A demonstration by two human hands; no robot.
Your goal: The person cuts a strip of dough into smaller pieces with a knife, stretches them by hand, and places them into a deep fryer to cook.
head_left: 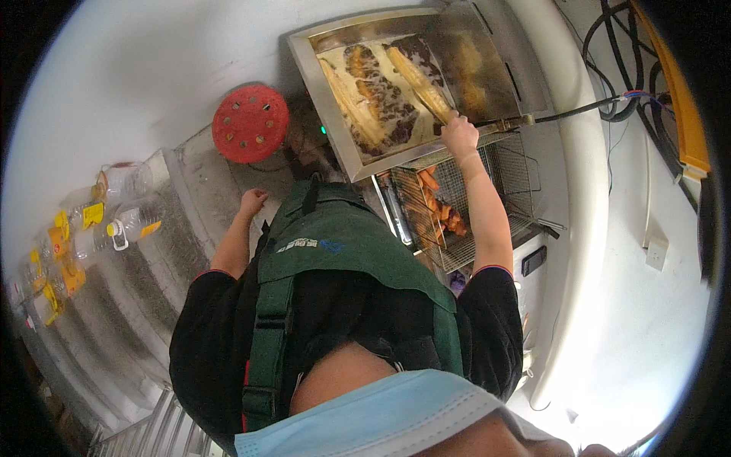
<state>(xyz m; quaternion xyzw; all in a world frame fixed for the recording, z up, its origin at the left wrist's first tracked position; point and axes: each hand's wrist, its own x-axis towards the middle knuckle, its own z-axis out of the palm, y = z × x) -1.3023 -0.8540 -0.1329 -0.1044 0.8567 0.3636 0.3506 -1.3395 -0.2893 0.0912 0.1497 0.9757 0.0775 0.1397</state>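
Note:
My right hand (461, 135) is closed around the end of what look like thin metal tongs (448, 114), over the near right side of a steel fryer (346, 152). The tongs lie along a long pale-golden dough stick (417, 80) in the oil. More long fried sticks (350, 107) float to its left in foaming oil, among dark patches. My left hand (255, 201) hangs beside my body with its fingers curled in and nothing seen in them. It is nearest to a round red stool (250, 123) with holes in its seat.
A wire rack (512, 175) with browned fried pieces (442, 209) stands between me and the fryer. A phone (534, 261) lies right of my right arm. Clear plastic bottles (137, 221) stand at left. A thick white pipe (582, 152) and black cables (632, 68) run at right.

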